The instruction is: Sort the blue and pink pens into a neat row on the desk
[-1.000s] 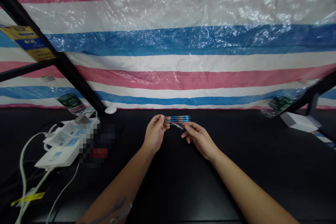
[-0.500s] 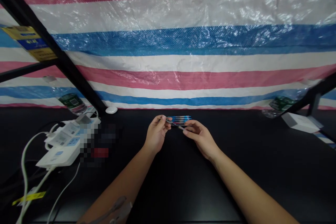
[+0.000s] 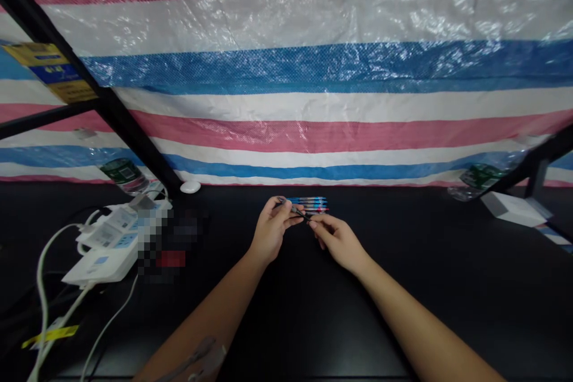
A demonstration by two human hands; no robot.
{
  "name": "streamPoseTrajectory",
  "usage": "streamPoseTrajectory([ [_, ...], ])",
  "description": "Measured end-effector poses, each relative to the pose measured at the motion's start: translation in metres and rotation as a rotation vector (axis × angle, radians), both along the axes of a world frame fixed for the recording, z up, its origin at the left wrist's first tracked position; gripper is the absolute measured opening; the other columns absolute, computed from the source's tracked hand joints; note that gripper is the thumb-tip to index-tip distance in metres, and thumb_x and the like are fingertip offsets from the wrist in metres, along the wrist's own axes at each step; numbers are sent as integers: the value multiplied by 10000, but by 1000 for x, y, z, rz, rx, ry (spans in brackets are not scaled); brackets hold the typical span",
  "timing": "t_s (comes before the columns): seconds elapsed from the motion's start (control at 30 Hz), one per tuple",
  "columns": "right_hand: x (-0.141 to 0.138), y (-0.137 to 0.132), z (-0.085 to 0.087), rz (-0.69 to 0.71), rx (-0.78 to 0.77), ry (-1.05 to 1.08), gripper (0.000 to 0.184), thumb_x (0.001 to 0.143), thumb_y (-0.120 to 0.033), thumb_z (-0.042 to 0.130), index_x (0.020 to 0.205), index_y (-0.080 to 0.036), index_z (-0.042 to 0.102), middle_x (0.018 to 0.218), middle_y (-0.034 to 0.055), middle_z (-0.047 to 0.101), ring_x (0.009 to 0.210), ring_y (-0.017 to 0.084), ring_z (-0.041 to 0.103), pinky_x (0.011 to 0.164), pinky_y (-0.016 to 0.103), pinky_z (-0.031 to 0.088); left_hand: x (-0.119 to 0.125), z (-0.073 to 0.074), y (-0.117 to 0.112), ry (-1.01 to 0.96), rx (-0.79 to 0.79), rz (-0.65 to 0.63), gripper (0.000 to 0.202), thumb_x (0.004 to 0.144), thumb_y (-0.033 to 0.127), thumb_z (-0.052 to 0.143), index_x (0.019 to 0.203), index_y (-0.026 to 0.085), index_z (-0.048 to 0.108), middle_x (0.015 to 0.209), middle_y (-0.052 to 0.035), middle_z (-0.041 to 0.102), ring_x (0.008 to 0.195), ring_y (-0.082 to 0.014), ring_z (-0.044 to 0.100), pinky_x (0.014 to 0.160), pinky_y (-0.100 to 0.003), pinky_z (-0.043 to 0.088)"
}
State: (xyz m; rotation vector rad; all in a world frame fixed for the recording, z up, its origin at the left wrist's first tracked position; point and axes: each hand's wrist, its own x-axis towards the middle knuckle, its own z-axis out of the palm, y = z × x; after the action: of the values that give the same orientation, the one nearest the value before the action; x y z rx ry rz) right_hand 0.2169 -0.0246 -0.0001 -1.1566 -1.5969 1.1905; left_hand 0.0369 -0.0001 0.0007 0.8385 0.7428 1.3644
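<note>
My left hand (image 3: 270, 231) is closed around a slim dark pen (image 3: 300, 212), thumb pressed on its body. The pen slants down to the right, and my right hand (image 3: 341, 242) pinches its lower end between thumb and fingertips. Just behind the hands, several pens (image 3: 317, 203) with blue parts lie side by side on the black table (image 3: 313, 322); a red part shows on the nearest one. My left fingers cover the left ends of that row. Fine details of the held pen are too small to make out.
At left stand a white power strip (image 3: 96, 268) with cables and a plastic bottle (image 3: 123, 173). A white mouse-like object (image 3: 190, 187) sits by the black frame (image 3: 134, 131). On the right are another bottle (image 3: 481, 178) and a white box (image 3: 513, 209). A striped sheet (image 3: 313, 107) hangs behind.
My right hand has shifted slightly left and down and now pinches the pen's lower end with its fingers more closed. My left hand has moved a little to the right.
</note>
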Motion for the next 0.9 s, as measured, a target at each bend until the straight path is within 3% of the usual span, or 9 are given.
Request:
streamPoseTrajectory([
  [0.13, 0, 0, 0, -31, -11, -26, 322, 942, -485, 603, 950, -172, 680, 650, -29, 506, 545, 117, 463, 538, 256, 364, -1, 2, 3, 12, -19, 63, 350, 912, 501, 663, 957, 205, 482, 875, -73, 771, 808, -210, 757, 776, -368, 595],
  [0.37, 0, 0, 2, -41, -12, -36, 316, 936, -477, 610, 951, -171, 689, 655, -30, 495, 561, 119, 446, 547, 261, 347, -2, 1, 5, 29, -37, 96, 374, 928, 548, 615, 936, 207, 462, 839, -74, 768, 783, -207, 756, 735, -351, 599],
  [0.5, 1, 1, 1, -32, -8, -42, 316, 953, -486, 586, 928, -180, 660, 661, -31, 501, 555, 119, 467, 549, 260, 363, -3, -2, 6, 10, -1, 57, 319, 905, 466, 687, 977, 199, 529, 914, -77, 773, 825, -192, 749, 790, -344, 587],
  [0.7, 0, 1, -4, 27, -4, -20, 319, 974, -499, 552, 991, -190, 628, 738, -13, 566, 592, 129, 541, 584, 267, 417, -2, -2, 2, 13, 63, -40, 318, 863, 322, 758, 1134, 159, 715, 1091, -106, 750, 1038, -209, 703, 961, -356, 535],
  [0.9, 0, 1, -4, 41, -9, -19, 307, 977, -495, 553, 978, -198, 629, 748, -11, 563, 609, 133, 538, 600, 269, 433, -4, 3, 2, -33, 51, 25, 200, 833, 290, 789, 976, 164, 728, 985, -66, 744, 970, -188, 707, 918, -335, 549],
])
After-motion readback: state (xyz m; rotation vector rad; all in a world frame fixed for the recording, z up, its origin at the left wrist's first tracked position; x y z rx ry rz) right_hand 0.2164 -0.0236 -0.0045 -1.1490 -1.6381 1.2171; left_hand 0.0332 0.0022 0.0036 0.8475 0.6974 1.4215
